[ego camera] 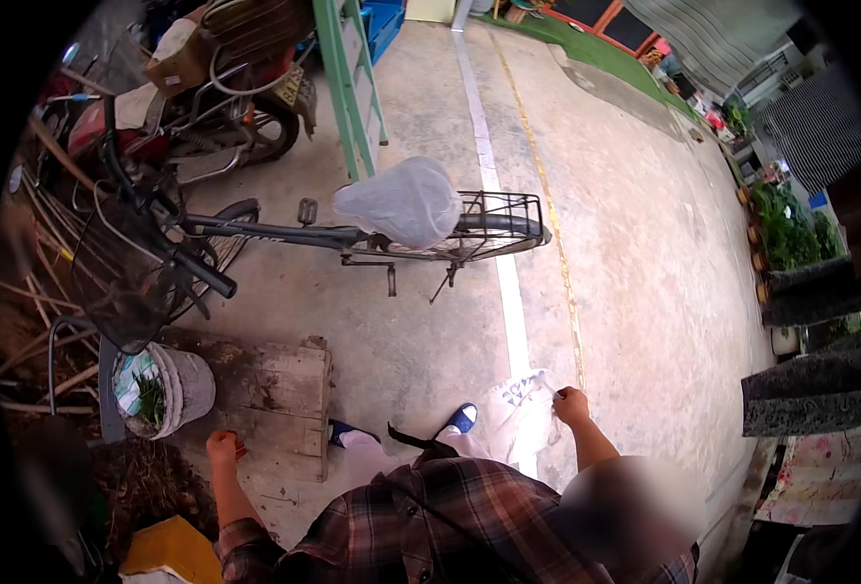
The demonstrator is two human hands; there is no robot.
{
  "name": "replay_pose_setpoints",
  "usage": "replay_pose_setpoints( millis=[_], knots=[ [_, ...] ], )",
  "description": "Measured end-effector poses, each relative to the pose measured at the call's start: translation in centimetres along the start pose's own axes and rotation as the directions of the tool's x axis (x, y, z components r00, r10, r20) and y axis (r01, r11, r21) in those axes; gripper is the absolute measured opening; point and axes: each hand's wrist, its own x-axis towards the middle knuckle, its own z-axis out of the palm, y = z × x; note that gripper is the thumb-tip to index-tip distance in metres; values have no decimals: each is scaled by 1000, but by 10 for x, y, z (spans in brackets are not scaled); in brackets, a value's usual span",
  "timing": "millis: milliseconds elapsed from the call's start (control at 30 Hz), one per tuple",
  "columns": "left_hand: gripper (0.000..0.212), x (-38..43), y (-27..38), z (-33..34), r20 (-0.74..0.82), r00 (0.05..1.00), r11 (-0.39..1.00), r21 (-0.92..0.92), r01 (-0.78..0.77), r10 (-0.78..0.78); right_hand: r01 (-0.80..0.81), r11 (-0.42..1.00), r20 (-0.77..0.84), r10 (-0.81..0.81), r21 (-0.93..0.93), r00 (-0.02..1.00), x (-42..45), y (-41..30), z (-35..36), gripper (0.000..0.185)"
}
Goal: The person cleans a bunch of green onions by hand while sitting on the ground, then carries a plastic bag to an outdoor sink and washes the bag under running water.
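My right hand (572,405) grips the upper edge of a pale, translucent bag (525,412), apparently plastic and bearing blue print. The bag hangs down over the concrete floor beside my right foot. My left hand (224,447) is held out over a low wooden platform (255,387) with its fingers curled; whether anything small is inside them is hard to see. Just beyond that hand, on the left, stands a whitish bucket (191,387) with green leaves and a crumpled light wrapping in it.
A bicycle (277,230) with a plastic-covered saddle (408,201) stands across the way ahead. Behind it are a green stepladder (346,80) and a motorcycle (175,124). Wooden sticks (43,263) pile up at left. Dark cloths (813,394) hang at right.
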Motion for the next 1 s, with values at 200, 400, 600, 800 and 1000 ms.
replay_pose_setpoints(
  millis=[200, 400, 600, 800, 1000],
  knots=[
    [8, -106, -82, 212, 318, 941, 993, 51, 103, -114, -6, 952, -135, 50, 307, 990, 58, 123, -42, 22],
    [14, -185, -35, 419, 581, 813, 927, 327, -182, -45, -100, 714, -55, 191, 692, 980, 139, 159, -107, 20],
    [14, -249, 2, 605, 801, 596, 927, 262, -267, -54, -142, 520, 24, 226, 842, 974, 242, 175, -168, 21],
    [15, -269, -8, 788, 795, 561, 894, 401, -202, -230, -192, 358, 69, 328, 914, 942, 367, 230, -232, 21],
    [49, -340, 8, 980, 876, 477, 626, 408, -665, -65, -183, 194, 97, 384, 964, 918, 463, 286, -283, 25]
  ],
)
